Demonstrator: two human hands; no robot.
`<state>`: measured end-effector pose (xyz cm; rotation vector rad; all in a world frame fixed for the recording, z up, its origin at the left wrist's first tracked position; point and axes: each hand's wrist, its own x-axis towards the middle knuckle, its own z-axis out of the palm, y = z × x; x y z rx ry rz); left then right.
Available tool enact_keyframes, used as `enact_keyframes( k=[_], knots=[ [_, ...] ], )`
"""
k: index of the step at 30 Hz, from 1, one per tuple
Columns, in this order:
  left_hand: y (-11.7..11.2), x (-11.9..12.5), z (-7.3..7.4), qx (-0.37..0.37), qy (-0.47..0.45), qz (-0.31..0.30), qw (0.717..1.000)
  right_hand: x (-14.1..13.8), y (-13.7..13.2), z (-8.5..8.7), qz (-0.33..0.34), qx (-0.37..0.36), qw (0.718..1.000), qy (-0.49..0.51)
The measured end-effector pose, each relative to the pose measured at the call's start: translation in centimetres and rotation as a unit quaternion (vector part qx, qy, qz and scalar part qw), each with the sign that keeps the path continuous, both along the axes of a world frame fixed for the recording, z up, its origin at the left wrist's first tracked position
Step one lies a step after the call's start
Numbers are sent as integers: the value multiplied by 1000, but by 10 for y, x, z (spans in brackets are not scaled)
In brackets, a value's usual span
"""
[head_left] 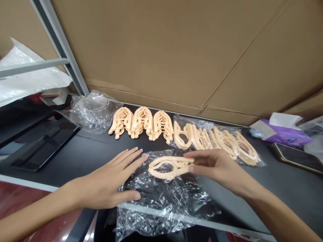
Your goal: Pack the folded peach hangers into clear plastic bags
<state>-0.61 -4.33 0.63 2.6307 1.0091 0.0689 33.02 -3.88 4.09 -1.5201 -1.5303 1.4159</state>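
My left hand (106, 181) lies open and palm down, not gripping anything, with the fingers spread on the black tabletop (290, 191) and the thumb pressing on a clear plastic bag (161, 201). My right hand (217, 168) is closed in a pinch on the right end of a peach plastic folding hanger (171, 167), with my thumb and fingertips (193, 160) on it. The hanger lies flat on top of the bag, between my two hands, and the bag hangs over the table's front edge. Just beyond my hands, more peach hangers run along the back of the table: three loose stacks (142, 122) to the left and a flattened row inside another clear bag (214, 141) to the right. A crumpled clear bag (92, 112) sits at the left end of the stacks. Off to the right are a purple tissue packet (285, 132) and a phone (295, 158), while a dark tablet (42, 144) lies to the left, under a white plastic sack (27, 77). A large cardboard sheet (176, 57) stands behind everything
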Motion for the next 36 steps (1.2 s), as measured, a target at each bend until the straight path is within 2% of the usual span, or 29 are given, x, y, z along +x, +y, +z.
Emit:
enact_keyframes(
  k=[2, 4, 6, 10, 13, 18, 22, 24, 27, 30, 36],
  knots=[
    [7, 1, 5, -34, 5, -8, 999, -7, 3, -3, 20, -9, 999, 27],
    [12, 3, 9, -59, 7, -15, 998, -15, 4, -10, 37, 21, 999, 23],
    [18, 4, 10, -73, 0, -24, 997, -22, 3, -18, 47, 84, 995, -31],
    [29, 4, 10, -65, -39, -45, 996, -31, -1, -31, 43, 213, 966, -141],
    [34, 4, 10, -52, -58, -57, 995, -38, -1, -40, 26, 272, 952, -134],
    [37, 5, 11, -38, -41, -52, 997, -48, -1, -54, 11, 321, 940, -110],
    [38, 4, 9, -14, -26, -46, 999, -40, -9, -53, 32, 417, 890, -183],
    [39, 3, 8, -4, -27, -51, 998, -32, -14, -50, 73, 460, 857, -221],
    [42, 4, 8, 6, -31, -66, 997, -23, -20, -43, 164, 466, 816, -301],
    [45, 5, 9, 6, -22, -77, 997, -20, -22, -37, 220, 431, 791, -375],
    [46, 6, 12, 9, 4, -86, 996, -31, -17, -30, 290, 357, 788, -408]
  ],
)
